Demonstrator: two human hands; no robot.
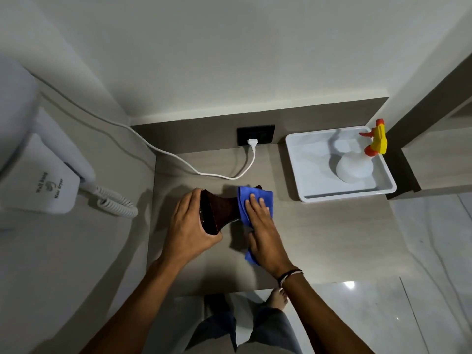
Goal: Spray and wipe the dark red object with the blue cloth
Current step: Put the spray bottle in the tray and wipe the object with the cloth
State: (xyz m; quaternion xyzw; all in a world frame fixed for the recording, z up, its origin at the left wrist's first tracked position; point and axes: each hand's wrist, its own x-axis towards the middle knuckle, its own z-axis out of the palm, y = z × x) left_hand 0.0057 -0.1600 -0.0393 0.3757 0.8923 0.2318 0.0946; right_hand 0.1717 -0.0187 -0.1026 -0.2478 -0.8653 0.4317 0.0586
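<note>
A dark red flared object (221, 210) lies on its side on the grey-brown counter (319, 238). My left hand (190, 226) grips its wide end. A blue cloth (255, 200) is draped over its narrow end, and my right hand (263, 226) presses flat on the cloth, with a cloth corner hanging out below the palm. The narrow end is mostly hidden under the cloth. A white spray bottle (353, 166) with a yellow and orange trigger head stands apart at the right.
The spray bottle stands in a white tray (306, 159) at the back right. A white cord (178, 159) runs from a black wall socket (255, 134) across the counter's back. A wall hair dryer (40, 175) with a coiled cable hangs at the left.
</note>
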